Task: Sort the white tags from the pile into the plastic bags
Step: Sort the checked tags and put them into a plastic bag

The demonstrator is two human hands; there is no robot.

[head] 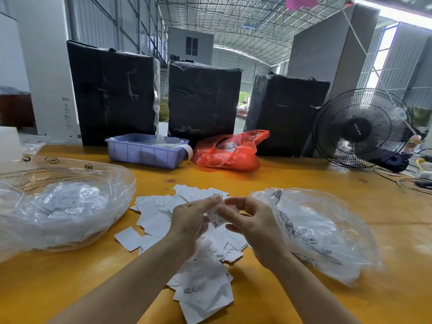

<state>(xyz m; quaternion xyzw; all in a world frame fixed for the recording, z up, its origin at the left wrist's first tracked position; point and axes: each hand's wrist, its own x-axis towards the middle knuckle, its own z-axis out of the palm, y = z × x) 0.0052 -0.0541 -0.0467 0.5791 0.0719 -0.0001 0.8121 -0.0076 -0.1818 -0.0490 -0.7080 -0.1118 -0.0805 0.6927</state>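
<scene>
tag (217, 218): raised over the pile (187, 230), print up, likely to read its size | left hand (190, 222) and right hand (245, 220): both pinch it | bags: left bag (65, 206), right bag (315, 230) flank the pile, mouths within reach | table (304, 176)

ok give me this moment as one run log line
left hand + right hand: pinch white tag | pile: on table | bags: flanking

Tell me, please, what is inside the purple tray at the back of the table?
The purple tray holds clear plastic packets, and a white strip hangs over its right end. Its front wall hides whatever lies lower inside, so the rest cannot be seen.
</scene>
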